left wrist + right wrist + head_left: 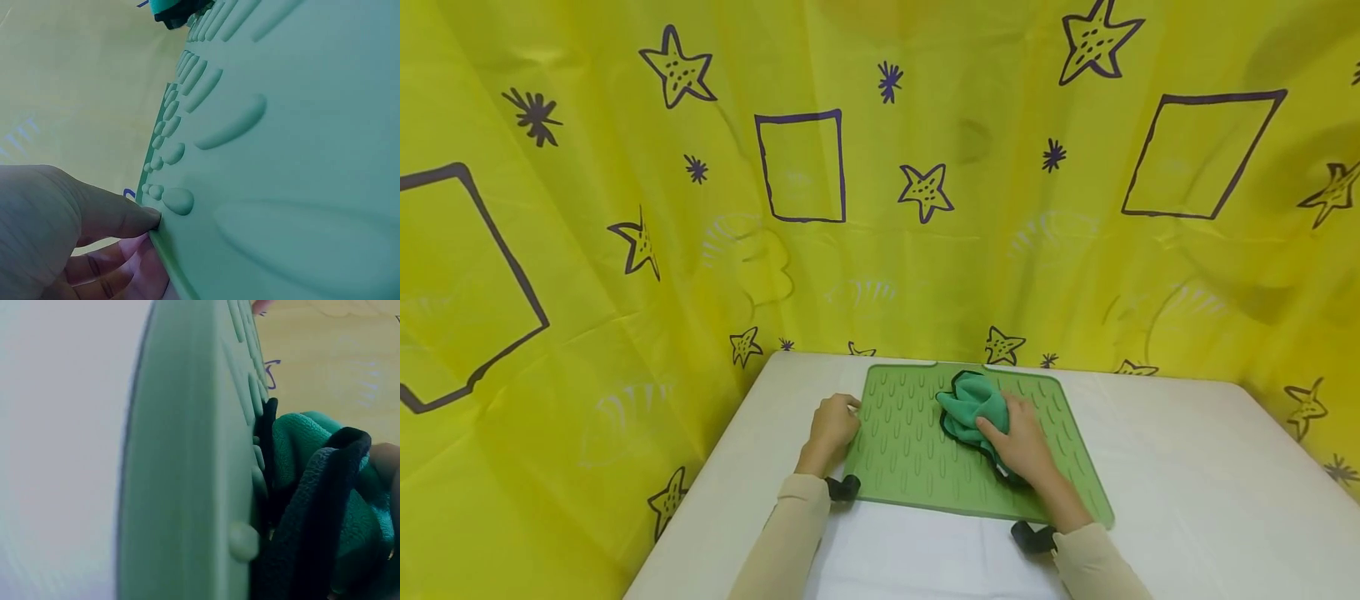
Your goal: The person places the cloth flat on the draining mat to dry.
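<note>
A light green mat (902, 467) with raised oblong ridges lies on the white table. My left hand (835, 423) is at its left edge; in the left wrist view the thumb (134, 219) presses on the rim while the fingers curl beneath it, pinching the mat. My right hand (1026, 437) grips a bunched green cloth (973, 400) with dark edging, over the right half of the mat. In the right wrist view the cloth (356, 531) lies folded against the ridges, and most of that hand is out of frame.
The white table (1195, 467) extends on both sides of the mat. Behind and beside it hangs a yellow curtain (865, 275) printed with stars and frames. Black wrist camera mounts (1033, 537) sit at both sleeves, low over the mat's front edge.
</note>
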### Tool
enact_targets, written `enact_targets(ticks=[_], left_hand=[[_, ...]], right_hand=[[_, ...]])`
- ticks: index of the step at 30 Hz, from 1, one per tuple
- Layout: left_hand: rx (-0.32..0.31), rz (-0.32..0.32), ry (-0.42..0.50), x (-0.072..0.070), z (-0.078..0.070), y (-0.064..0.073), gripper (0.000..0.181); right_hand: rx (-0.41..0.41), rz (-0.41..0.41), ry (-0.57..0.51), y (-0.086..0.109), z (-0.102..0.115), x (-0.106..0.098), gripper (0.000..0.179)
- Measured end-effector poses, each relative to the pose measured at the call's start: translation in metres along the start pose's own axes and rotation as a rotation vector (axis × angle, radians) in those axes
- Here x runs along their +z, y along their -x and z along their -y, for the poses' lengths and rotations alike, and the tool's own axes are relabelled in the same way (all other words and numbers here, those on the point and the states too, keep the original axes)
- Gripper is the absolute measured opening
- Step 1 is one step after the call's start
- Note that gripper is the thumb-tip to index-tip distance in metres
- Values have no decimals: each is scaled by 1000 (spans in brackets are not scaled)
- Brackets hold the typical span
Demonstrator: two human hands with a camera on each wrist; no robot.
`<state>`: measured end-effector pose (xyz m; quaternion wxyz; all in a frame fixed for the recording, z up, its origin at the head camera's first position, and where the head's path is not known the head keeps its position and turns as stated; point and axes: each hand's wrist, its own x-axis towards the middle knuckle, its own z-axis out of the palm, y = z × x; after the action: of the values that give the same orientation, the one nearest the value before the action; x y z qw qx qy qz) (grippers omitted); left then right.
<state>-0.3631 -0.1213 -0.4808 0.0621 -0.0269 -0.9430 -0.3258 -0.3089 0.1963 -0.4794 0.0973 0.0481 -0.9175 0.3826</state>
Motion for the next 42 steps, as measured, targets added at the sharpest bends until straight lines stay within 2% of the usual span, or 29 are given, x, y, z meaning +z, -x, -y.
enact_targets(ticks=[4, 11, 15, 19, 23, 25, 30, 34, 38, 42], left_hand=[[1, -1, -4, 1, -1, -1, 31], [1, -9, -22, 2, -2, -2, 33], [-20, 8, -37, 1, -7, -2, 34], [-15, 32, -72, -1, -16, 1, 36], [44, 34, -126, -3, -31, 5, 36], [102, 44, -129, -2, -40, 7, 31], [253, 102, -101, 12, -61, 14, 17], [339, 166, -124, 28, -70, 19, 15], [399, 242, -168, 40, -76, 26, 23], [407, 293, -217, 48, -81, 33, 36]], right_hand=[[-3, 68, 44, 1, -2, 3, 72], [-19, 117, 59, 0, -5, 2, 77], [-40, 182, -3, -1, -5, -6, 86], [-52, 264, -87, 0, -4, -24, 94], [-32, 337, -113, 0, -3, -47, 96], [-22, 369, -111, 1, -6, -58, 93], [-45, 401, -58, 4, -18, -77, 69], [-53, 432, -32, 6, -29, -81, 47], [-15, 471, -37, 7, -35, -80, 34], [-20, 494, -25, 9, -38, -79, 22]])
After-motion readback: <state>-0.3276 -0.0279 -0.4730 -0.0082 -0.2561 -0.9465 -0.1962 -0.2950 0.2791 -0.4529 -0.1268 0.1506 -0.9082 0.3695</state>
